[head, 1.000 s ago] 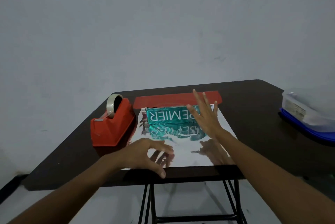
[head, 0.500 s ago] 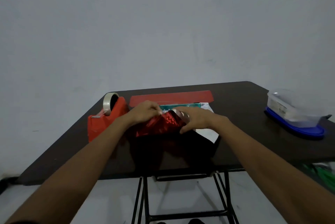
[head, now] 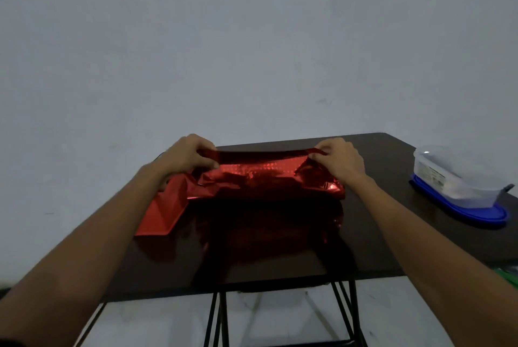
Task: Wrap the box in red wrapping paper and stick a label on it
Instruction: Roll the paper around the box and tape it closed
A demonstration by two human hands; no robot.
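Note:
Shiny red wrapping paper (head: 260, 175) lies folded over the box in the middle of the dark table, and the box itself is hidden under it. My left hand (head: 186, 157) pinches the paper's upper edge at the left end. My right hand (head: 340, 161) pinches the same edge at the right end. The edge is stretched between the two hands, a little above the covered box. No label is visible.
A red tape dispenser (head: 162, 209) stands at the left, partly behind my left forearm. A clear plastic container on a blue lid (head: 459, 186) sits at the table's right side. The dark table (head: 378, 248) ends close to me, with black legs below.
The near half of the paper was lifted and folded away over the teal box, covering it. Both hands moved from the middle outward to the ends of the paper's edge.

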